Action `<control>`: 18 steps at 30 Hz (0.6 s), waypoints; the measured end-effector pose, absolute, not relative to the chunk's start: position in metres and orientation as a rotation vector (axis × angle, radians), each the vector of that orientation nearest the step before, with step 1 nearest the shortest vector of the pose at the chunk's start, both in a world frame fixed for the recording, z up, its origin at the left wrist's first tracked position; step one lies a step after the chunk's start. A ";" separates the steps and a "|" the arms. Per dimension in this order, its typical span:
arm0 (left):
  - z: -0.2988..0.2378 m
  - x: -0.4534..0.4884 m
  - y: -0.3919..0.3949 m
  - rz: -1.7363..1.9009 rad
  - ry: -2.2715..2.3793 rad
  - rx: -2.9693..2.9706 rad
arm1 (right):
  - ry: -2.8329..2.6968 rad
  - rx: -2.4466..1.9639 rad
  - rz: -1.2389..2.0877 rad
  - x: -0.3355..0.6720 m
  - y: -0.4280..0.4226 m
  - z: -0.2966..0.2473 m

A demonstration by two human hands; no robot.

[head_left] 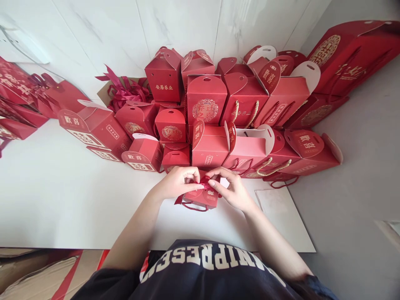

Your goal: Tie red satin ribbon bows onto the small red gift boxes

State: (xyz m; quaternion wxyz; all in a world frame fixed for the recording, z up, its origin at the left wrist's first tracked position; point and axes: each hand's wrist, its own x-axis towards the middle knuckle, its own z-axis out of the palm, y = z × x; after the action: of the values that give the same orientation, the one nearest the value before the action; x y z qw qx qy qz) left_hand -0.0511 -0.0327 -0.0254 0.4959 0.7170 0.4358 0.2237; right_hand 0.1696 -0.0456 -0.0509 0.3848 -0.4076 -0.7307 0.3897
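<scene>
A small red gift box (204,198) stands on the white table (62,200) close in front of me. A dark red ribbon (203,183) lies across its top. My left hand (178,182) pinches the ribbon from the left, fingers closed. From the right, my right hand (231,188) pinches the same ribbon, fingertips almost meeting the left hand's. A red cord handle (194,207) hangs below the box.
Several red gift boxes (206,100) are stacked along the wall behind. A cardboard box of loose red ribbons (125,89) sits at the back left. Large red bags (346,54) lean at the right. A white sheet (278,204) lies at the table's right corner.
</scene>
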 end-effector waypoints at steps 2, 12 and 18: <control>-0.024 -0.051 -0.031 0.524 1.050 1.726 | -1.923 -1.014 0.996 0.171 -0.044 -0.049; -0.016 -0.053 -0.022 0.419 0.992 1.669 | -1.882 -0.841 0.843 0.173 -0.040 -0.070; -0.015 -0.047 -0.023 0.436 1.067 1.688 | -2.204 -0.624 0.528 0.182 -0.036 -0.062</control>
State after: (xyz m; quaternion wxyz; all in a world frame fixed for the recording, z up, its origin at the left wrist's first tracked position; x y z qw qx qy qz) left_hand -0.0473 -0.0225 -0.0148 0.5216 0.7046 0.4453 0.1821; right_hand 0.1820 -0.0356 -0.0622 0.3850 -0.2449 -0.8653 0.2072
